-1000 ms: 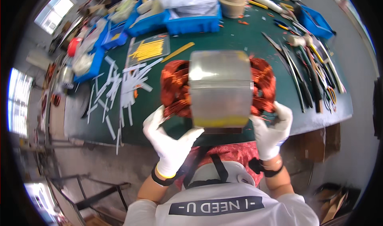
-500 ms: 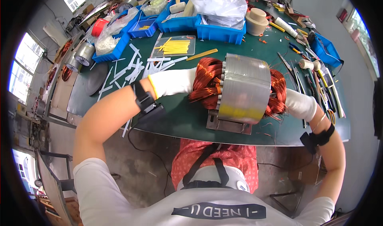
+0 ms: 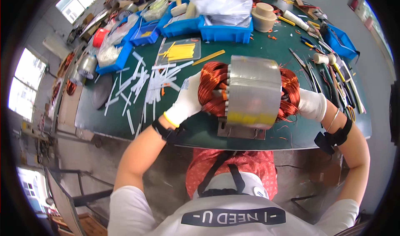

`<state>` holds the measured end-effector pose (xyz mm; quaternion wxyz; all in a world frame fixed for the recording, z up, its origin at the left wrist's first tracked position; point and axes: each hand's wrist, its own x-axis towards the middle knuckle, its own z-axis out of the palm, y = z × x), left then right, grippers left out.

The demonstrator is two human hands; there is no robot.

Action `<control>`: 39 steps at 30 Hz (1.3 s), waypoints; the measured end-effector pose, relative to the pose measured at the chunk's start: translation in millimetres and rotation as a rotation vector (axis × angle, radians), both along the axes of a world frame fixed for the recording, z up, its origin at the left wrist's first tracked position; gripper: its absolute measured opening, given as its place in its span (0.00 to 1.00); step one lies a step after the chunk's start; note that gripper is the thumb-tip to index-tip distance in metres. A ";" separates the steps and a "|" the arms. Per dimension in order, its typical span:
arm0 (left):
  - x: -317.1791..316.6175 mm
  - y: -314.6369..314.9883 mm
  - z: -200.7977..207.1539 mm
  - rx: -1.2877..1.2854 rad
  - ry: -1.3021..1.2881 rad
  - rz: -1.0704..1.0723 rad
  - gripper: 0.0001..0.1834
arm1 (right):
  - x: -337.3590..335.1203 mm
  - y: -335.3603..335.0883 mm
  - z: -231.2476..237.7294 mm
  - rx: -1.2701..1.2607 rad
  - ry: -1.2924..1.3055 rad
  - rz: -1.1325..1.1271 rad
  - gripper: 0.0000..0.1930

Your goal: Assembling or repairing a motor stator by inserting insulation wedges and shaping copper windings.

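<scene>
A motor stator (image 3: 255, 92), a grey laminated metal cylinder, lies on its side on a metal stand (image 3: 239, 131) near the table's front edge. Thick copper windings bulge from both ends, the left bundle (image 3: 212, 88) and the right bundle (image 3: 288, 95). White gloves cover both hands. My left hand (image 3: 188, 97) is against the outer side of the left bundle, its fingers hidden behind the wire. At the right bundle, my right hand (image 3: 311, 104) reaches in from the side; the coil hides its fingers too.
White strips (image 3: 137, 82) lie scattered on the green table left of the stator. Yellow strips (image 3: 182, 51) rest on a clear tray behind it. Blue bins (image 3: 227, 33) line the back. Hand tools and a mallet (image 3: 321, 59) lie at the right, below another blue bin (image 3: 341, 44).
My left hand and forearm have swung toward me and to the right, the wrist now lower beside the left windings. My right hand stays at the right windings. The view has shifted slightly.
</scene>
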<state>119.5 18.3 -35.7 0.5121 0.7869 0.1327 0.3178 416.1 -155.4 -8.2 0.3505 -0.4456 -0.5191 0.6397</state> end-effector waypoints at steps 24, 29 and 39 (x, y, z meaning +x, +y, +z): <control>1.4 32.7 18.0 0.588 0.272 -0.329 0.37 | 14.7 37.0 -53.2 0.920 -0.982 0.246 0.20; -12.2 41.3 -12.7 0.133 0.347 -0.281 0.44 | 1.2 25.3 -47.6 -0.066 0.248 -0.034 0.27; 3.6 41.6 12.7 0.834 0.237 -0.325 0.42 | 1.1 20.2 -51.7 0.501 -0.710 -0.147 0.33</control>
